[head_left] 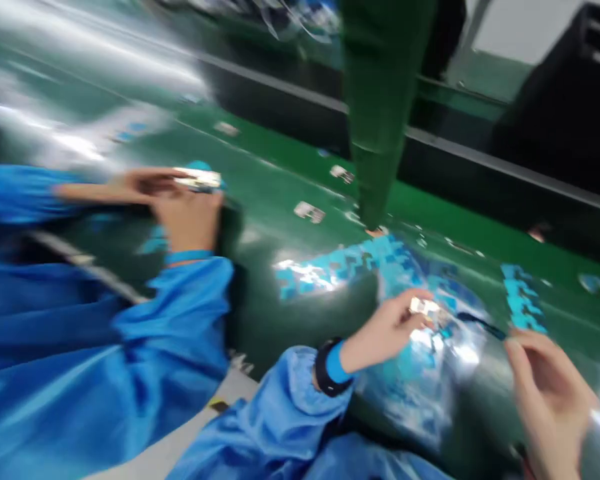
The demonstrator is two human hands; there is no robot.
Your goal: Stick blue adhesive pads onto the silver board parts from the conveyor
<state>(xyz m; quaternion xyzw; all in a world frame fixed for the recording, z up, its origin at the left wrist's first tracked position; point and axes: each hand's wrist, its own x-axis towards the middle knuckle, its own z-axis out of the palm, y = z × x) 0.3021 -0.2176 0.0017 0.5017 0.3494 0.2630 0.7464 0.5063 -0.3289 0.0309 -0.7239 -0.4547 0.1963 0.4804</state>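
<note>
The whole view is smeared by motion. My left hand (387, 330), in a blue sleeve with a black wristband, pinches a small shiny silver part (424, 307) over a clear plastic bag (445, 373) holding blue patterned pieces. My right hand (547, 393) is at the lower right, its fingertips pressed together on the end of a thin dark strip (483, 325) that runs toward the silver part. Both hands hover just above the green belt (280, 187).
At the left, a co-worker in blue sleeves holds a small silver part (197, 179) in both hands (180, 203). Several small silver parts (309, 212) lie on the belt. A green post (380, 113) rises behind. A blue patterned strip (523, 300) lies at the right.
</note>
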